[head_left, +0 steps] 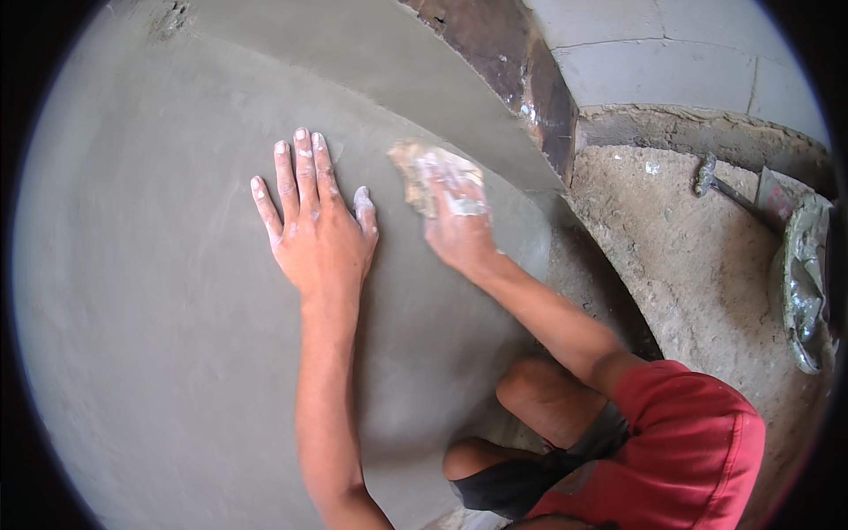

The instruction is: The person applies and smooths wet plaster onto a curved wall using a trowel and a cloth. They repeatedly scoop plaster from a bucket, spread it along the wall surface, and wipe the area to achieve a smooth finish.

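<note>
My left hand [314,221] lies with fingers stretched out on the smooth grey plaster surface [159,309], its fingertips flecked with white residue. To its right, my right hand [455,216] grips a crumpled beige sponge or rag [415,172] against the same surface, close below a straight ridge in the plaster. The hand and pad are blurred, so the pad's exact material is hard to tell. White residue also covers some of the right fingers.
A dark, stained board [552,106] borders the plaster, with white blocks [645,71] beyond. On the rough concrete floor [654,238] at right lie a hammer-like tool [707,175] and a mortar-smeared container [802,291]. My bent legs are at bottom right.
</note>
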`<state>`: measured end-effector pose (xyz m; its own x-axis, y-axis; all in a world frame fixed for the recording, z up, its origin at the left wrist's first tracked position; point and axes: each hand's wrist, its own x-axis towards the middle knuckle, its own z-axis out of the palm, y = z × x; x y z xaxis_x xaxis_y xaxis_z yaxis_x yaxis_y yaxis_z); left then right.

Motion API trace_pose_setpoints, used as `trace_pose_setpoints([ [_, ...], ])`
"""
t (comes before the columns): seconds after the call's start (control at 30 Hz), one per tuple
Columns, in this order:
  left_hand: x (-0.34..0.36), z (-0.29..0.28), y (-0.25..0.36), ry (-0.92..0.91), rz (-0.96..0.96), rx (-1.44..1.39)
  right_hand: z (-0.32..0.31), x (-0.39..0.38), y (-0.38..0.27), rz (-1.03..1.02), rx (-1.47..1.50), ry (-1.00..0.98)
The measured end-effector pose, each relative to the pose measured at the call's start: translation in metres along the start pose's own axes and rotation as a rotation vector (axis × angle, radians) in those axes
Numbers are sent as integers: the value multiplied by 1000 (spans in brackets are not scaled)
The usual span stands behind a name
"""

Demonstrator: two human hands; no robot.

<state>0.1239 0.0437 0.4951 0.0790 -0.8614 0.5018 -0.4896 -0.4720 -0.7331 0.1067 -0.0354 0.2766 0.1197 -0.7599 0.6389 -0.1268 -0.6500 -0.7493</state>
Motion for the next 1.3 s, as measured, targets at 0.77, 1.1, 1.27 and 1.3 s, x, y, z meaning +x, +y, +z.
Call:
trace_pose_setpoints([
  [0.77,2,-1,-7,2,49,-2,-15,-23,46,382,66,-152],
  [1.1,3,-10,-2,-25,14,30,11,-22,16,1,-9,-10],
  [1.27,-1,-9,6,14,-38,62,-60,-46,45,826,103,-567],
  [1.3,-4,-8,11,-33,-56,47,-87,-58,56,832,104,-581],
])
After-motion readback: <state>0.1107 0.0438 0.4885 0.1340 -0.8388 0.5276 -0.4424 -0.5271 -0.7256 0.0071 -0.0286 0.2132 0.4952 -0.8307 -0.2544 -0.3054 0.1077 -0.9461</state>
